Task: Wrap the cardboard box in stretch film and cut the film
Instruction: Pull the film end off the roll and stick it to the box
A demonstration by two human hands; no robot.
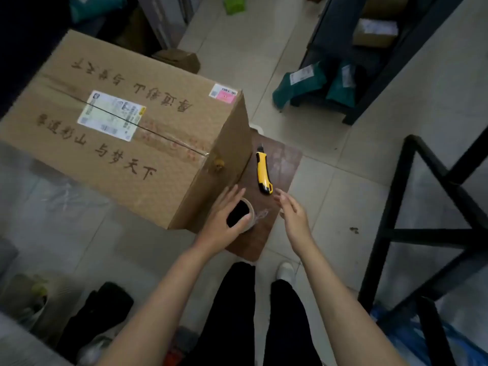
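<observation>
Film roll [241,215] stood upright at cardboard box [126,122] near-right corner, clasped by left hand [224,220]. Right hand [293,215] spread, empty (nearer knife [263,172], long axis running far-near, just beyond fingertips).

my left hand [223,220] is wrapped on the film roll [241,215], pressed right up to the cardboard box [126,122], so no way through on that side. my right hand [293,215] hangs spread with bare board [264,228] under it. the yellow knife [263,172] lies just ahead, nothing between it and my fingers. farther right, open floor tiles [330,196], then the black frame [412,196] blocks the way.
</observation>
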